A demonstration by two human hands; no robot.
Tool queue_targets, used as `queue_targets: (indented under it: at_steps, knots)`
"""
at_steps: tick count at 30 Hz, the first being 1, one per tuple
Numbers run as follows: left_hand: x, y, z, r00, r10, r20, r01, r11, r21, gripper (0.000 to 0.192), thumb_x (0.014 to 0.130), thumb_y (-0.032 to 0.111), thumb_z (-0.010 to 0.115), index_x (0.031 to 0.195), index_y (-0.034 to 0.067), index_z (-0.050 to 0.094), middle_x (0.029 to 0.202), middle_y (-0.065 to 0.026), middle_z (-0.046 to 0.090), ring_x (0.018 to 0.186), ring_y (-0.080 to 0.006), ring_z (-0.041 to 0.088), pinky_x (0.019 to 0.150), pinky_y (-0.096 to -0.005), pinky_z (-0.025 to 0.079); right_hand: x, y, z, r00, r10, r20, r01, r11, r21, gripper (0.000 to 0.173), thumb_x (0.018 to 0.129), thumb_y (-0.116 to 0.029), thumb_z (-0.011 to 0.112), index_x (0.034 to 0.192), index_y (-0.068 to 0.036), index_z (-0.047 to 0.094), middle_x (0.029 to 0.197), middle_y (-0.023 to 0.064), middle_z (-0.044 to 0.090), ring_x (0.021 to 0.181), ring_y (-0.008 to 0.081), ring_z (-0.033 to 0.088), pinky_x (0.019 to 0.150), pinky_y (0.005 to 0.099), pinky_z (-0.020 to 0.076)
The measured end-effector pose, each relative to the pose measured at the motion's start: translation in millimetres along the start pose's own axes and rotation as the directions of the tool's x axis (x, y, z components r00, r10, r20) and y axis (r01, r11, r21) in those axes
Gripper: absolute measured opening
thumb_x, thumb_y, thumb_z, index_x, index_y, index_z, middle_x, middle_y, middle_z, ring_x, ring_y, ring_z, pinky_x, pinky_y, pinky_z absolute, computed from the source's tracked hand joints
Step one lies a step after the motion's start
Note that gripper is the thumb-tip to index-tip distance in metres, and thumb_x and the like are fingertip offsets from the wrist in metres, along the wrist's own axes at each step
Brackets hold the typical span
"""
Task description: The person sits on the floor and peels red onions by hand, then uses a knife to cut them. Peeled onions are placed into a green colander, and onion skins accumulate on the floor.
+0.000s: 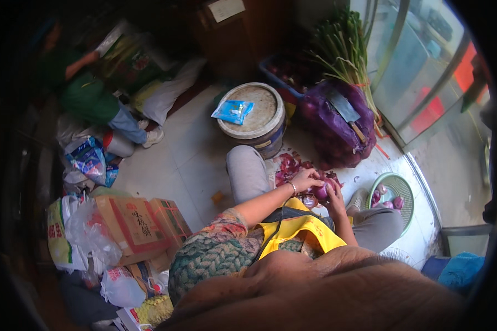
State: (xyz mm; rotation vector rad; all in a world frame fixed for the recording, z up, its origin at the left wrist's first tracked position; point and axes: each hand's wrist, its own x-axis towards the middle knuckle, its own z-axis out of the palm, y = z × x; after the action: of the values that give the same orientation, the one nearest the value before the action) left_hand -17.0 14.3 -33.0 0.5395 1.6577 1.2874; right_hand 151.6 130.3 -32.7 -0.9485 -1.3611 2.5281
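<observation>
Between both hands I hold a red onion (pixel 322 191). My left hand (pixel 306 180), with a bracelet at the wrist, has its fingers on the onion's upper left side. On its right side lies my right hand (pixel 335 199). Red onion skins (pixel 289 166) are scattered on the floor just beyond the hands. Several red onions (pixel 397 202) lie in a green plastic basket (pixel 411 213) to the right. A cleaver (pixel 343 106) with a wooden handle rests on a purple mesh sack of onions (pixel 339 145) ahead.
A lidded bucket (pixel 265 93) bears a blue packet (pixel 233 111). Scallions (pixel 348 53) stand behind the sack, near a blue crate (pixel 279 80). Glass doors (pixel 414 74) are at right. Cardboard boxes (pixel 134 223) and bags fill the left. A person in green (pixel 87 99) stands at upper left.
</observation>
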Motion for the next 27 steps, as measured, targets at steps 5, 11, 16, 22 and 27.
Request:
queue_targets:
  at_steps: [5,11,16,22,27]
  knots:
    - [-15.3,10.8,-2.1,0.955,0.267,-0.13,-0.23,0.941,0.247,0.027,0.076,0.022,0.084,0.093,0.004,0.075,0.085,-0.0111,0.074,0.077,-0.0196,0.071,0.074,-0.0337,0.056,-3.6,-9.2,5.4,0.999,-0.022,-0.04,0.017,0.992,-0.127,0.057,0.093,-0.032,0.069,0.141,-0.017,0.044,0.134,0.0139,0.052,0.112,0.0308,0.062,0.081,0.0403,0.0585]
    - [-18.3,24.3,2.7,0.926,0.373,-0.064,-0.281,0.791,0.543,0.023,0.077,0.023,0.078,0.092,0.005,0.077,0.085,-0.0138,0.074,0.08,-0.0259,0.073,0.076,-0.0361,0.056,-6.3,-9.0,2.1,0.998,-0.035,-0.059,0.027,0.991,-0.132,0.057,0.091,-0.032,0.071,0.139,-0.015,0.045,0.132,0.0155,0.051,0.108,0.0318,0.063,0.077,0.0398,0.0594]
    - [-17.1,19.1,2.0,0.891,0.452,0.041,-0.354,0.637,0.684,0.02,0.085,0.021,0.068,0.094,0.005,0.076,0.093,-0.0155,0.073,0.085,-0.0337,0.07,0.08,-0.0424,0.055,-8.0,-8.9,5.1,0.995,-0.001,-0.099,-0.012,0.99,-0.138,0.061,0.088,-0.035,0.074,0.138,-0.014,0.046,0.13,0.0158,0.053,0.105,0.0299,0.064,0.074,0.0381,0.0594]
    - [-10.8,21.8,9.4,0.883,0.407,0.235,-0.381,0.327,0.865,0.017,0.087,0.018,0.06,0.09,0.006,0.071,0.093,-0.016,0.071,0.087,-0.0342,0.07,0.078,-0.0438,0.056,14.1,13.8,-10.6,0.991,-0.115,-0.075,0.101,0.979,-0.179,0.059,0.087,-0.031,0.076,0.137,-0.013,0.05,0.126,0.0152,0.057,0.101,0.026,0.065,0.073,0.0363,0.0597]
    - [-8.1,4.6,6.4,0.761,0.574,0.304,-0.485,0.19,0.854,0.012,0.083,0.016,0.057,0.083,0.008,0.067,0.085,-0.0132,0.07,0.077,-0.0322,0.07,0.068,-0.0435,0.058,17.9,19.7,-9.5,0.975,-0.193,-0.108,0.152,0.939,-0.307,0.052,0.087,-0.033,0.077,0.129,-0.008,0.059,0.119,0.0119,0.062,0.106,0.0205,0.062,0.088,0.0329,0.0533]
